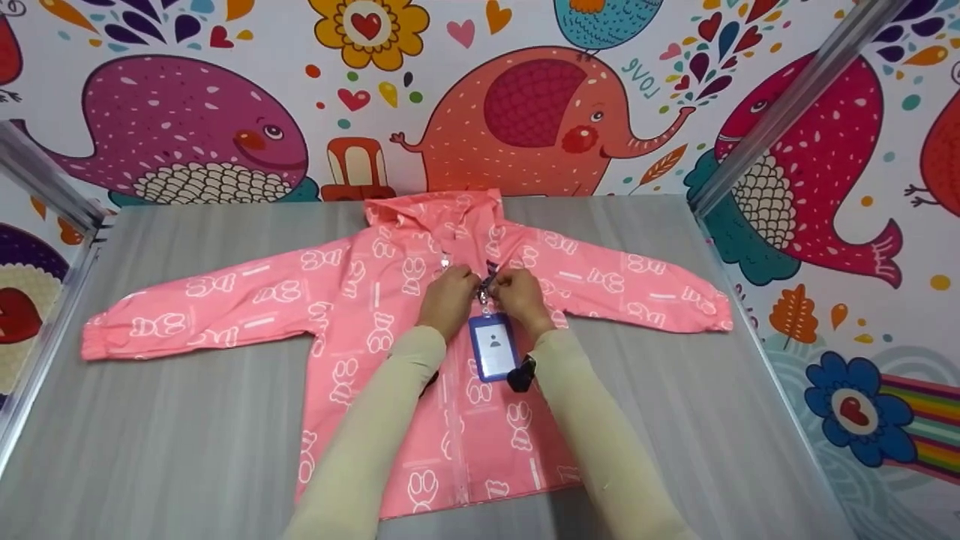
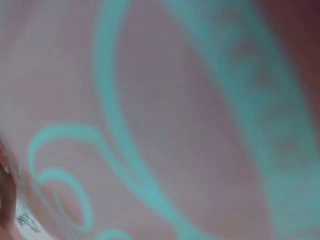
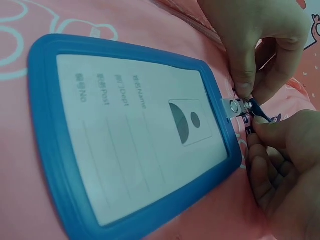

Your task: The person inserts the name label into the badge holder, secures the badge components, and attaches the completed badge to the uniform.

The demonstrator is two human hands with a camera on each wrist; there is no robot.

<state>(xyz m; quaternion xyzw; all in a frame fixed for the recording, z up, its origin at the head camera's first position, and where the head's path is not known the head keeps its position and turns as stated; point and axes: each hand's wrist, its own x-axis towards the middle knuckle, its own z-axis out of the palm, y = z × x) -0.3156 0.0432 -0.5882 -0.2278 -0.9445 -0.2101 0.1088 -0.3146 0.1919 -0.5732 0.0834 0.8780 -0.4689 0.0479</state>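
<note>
A pink child's hooded jacket [image 1: 379, 360] with white line drawings lies spread on the table, front up. On its chest rests a blue-framed ID badge holder [image 1: 493, 349] with a white card inside. My left hand [image 1: 450, 296] pinches the metal clip [image 3: 239, 106] at the badge's top between thumb and fingers. Close beside it, my right hand [image 1: 523, 296] pinches the short dark blue strap [image 3: 257, 111] by the clip. The fingertips partly cover where strap and clip meet. Blurred printed fabric [image 2: 165, 125] fills most of the left wrist view.
The jacket's sleeves stretch out to both sides over the grey wood-grain table [image 1: 165, 435]. Metal posts [image 1: 787, 112] stand at the far corners. Behind is a wall [image 1: 277, 45] printed with cartoon animals. A dark object [image 1: 521, 373] sits at the right wrist, overlapping the badge's lower corner.
</note>
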